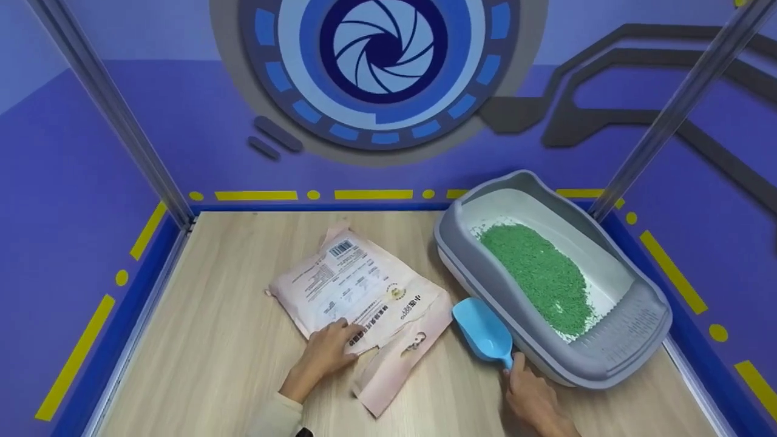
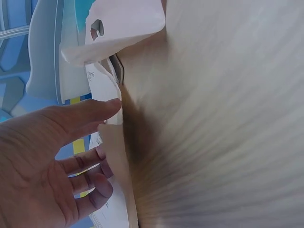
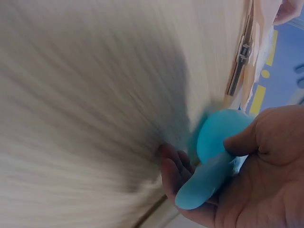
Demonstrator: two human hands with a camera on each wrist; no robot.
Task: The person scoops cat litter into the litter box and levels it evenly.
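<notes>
A pink printed bag [image 1: 364, 279] lies flat on the table, its near end torn and a loose strip [image 1: 397, 367] folded out. My left hand [image 1: 331, 349] rests on its near-left edge. In the left wrist view, the thumb touches the torn edge and the other fingers bend loosely over the bag. My right hand [image 1: 533, 388] grips the handle of a light-blue scoop [image 1: 484, 328]; the handle [image 3: 204, 183] lies between thumb and fingers. The scoop's bowl looks bare. Beside it stands a grey-and-white litter box [image 1: 631, 334] with green litter granules [image 1: 534, 273] spread inside.
The wooden table [image 1: 218, 273] meets a blue printed back wall [image 1: 182, 133]. Metal posts stand at both back corners. In the right wrist view, a narrow metallic thing [image 3: 243, 52] shows by the bag; its kind is unclear.
</notes>
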